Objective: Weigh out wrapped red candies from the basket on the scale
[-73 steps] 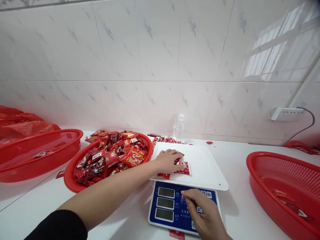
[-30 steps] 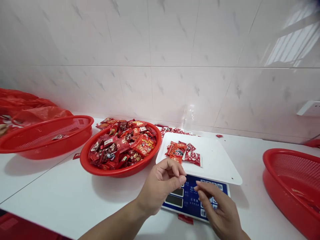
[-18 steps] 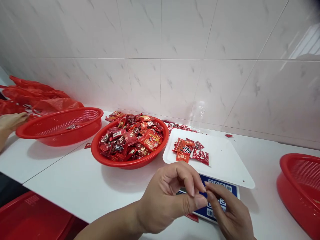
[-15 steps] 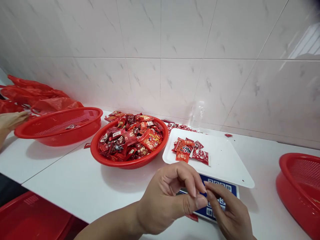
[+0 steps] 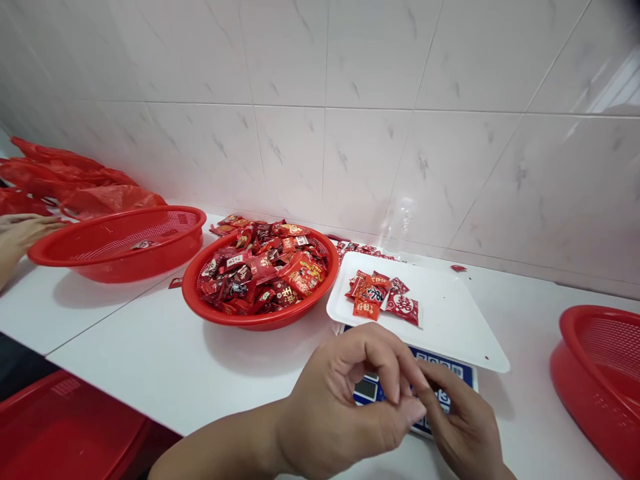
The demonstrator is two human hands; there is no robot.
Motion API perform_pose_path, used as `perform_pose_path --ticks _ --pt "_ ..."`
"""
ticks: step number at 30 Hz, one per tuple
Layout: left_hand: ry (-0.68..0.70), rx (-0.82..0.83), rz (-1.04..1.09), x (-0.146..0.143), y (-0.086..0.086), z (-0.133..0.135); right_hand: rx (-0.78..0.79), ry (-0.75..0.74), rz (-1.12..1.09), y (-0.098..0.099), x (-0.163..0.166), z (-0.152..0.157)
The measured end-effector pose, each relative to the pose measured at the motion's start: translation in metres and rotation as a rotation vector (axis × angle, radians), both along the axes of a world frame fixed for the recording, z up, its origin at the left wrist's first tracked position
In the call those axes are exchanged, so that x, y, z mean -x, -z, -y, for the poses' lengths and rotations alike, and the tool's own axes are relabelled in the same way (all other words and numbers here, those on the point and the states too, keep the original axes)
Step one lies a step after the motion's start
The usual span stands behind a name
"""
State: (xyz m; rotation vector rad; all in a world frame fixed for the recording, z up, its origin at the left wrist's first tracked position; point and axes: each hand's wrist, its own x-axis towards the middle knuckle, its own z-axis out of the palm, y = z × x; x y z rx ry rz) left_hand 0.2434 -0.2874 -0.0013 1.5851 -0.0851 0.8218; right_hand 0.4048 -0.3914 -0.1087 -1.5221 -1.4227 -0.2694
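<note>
My left hand [image 5: 345, 400] hovers low in front of me, fingers curled in towards the thumb in a pinch. My right hand [image 5: 465, 433] meets it from the right, fingers pressed together against the left thumb tip. What the fingers hold, if anything, is hidden. Both hands are over the blue panel of a weighing scale [image 5: 450, 375]. On the scale's white tray [image 5: 450, 327] lies a small pile of red candy packets [image 5: 383, 297], just beyond my fingers. A round red basket [image 5: 250, 321] heaped with wrapped candies [image 5: 265, 267] stands left of the tray.
A nearly empty red basket [image 5: 115, 257] sits at the far left, with another person's hand [image 5: 20, 233] and red plastic bags [image 5: 65, 180] beside it. Another red basket [image 5: 595, 373] is at the right edge. A clear bottle [image 5: 400, 223] stands by the tiled wall. A red crate [image 5: 60, 427] sits below the counter.
My left hand left the candy pile on the tray and drew back to meet my right hand over the scale panel. The view swung left, bringing in another person's hand.
</note>
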Motion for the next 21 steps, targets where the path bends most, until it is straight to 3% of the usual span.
perform_pose_path --ticks 5,17,21 --pt "-0.114 -0.103 0.035 -0.001 -0.004 0.003 0.023 0.009 -0.077 0.004 0.001 0.001" --pt "-0.134 -0.16 0.049 0.0 -0.004 0.003 -0.004 0.044 -0.029 -0.002 0.002 0.001" --pt "-0.142 -0.16 0.044 0.002 -0.002 0.005 -0.147 0.179 -0.179 0.012 -0.009 0.011"
